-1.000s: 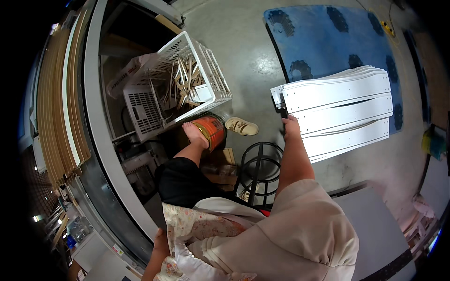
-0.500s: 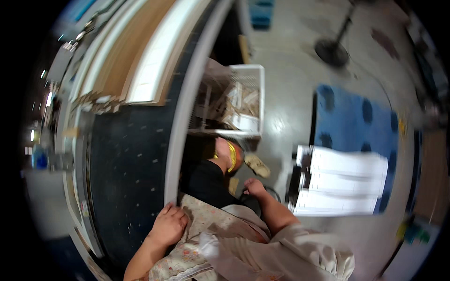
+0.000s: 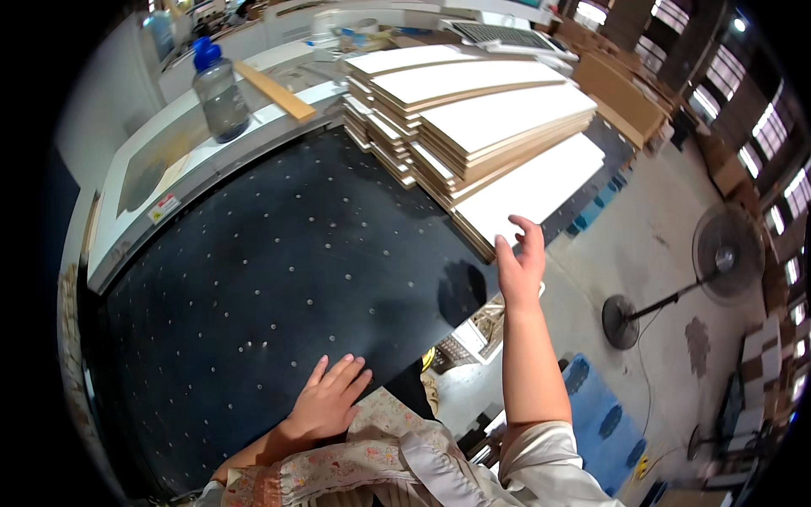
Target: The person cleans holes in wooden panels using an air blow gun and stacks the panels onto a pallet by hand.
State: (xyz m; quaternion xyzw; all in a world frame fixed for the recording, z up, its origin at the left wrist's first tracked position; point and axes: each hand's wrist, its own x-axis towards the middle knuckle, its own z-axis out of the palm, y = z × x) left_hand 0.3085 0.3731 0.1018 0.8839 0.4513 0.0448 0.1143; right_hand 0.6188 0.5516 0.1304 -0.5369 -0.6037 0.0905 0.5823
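My left hand [image 3: 329,397] lies palm down with fingers apart near the front edge of a black table [image 3: 262,228] dotted with small light studs. My right hand [image 3: 522,260] is stretched forward past the near corner of a white board [image 3: 541,182], its thumb and fingers apart and holding nothing. Whether the fingertips touch the board I cannot tell. Piled beside it are several white boards with brown edges [image 3: 507,118], stacked unevenly at the table's far right. Both hands are open.
On the machine's pale ledge stand a blue-capped bottle [image 3: 221,93] and a yellowish wooden strip [image 3: 274,89]. A keyboard [image 3: 498,35] sits behind the boards. To the right are a standing fan [image 3: 621,321], a blue pallet [image 3: 604,414] and cardboard boxes [image 3: 617,93]. A scrap crate [image 3: 473,338] stands below the table.
My view has swung up and left from the floor to the tabletop. My right hand has risen from beside my leg towards the boards, its fingers opening. The left has spread on the table.
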